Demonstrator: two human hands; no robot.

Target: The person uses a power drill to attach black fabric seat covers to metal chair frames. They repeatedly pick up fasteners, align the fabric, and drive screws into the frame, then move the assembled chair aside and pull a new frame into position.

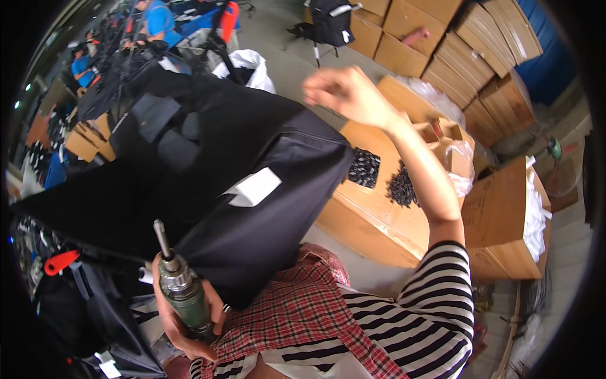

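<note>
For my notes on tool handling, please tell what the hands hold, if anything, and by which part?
The left hand holds a green power driver by its body, behind the metal chuck. Whether the blurred right hand holds anything cannot be told.

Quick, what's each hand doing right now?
Left hand: closed, holding a green power drill.
Right hand: loosely curled and blurred; can't tell if it's holding anything.

You hold the green power driver (192,306) with its metal bit (162,237) upward, near the large black fabric piece (252,142).
</note>
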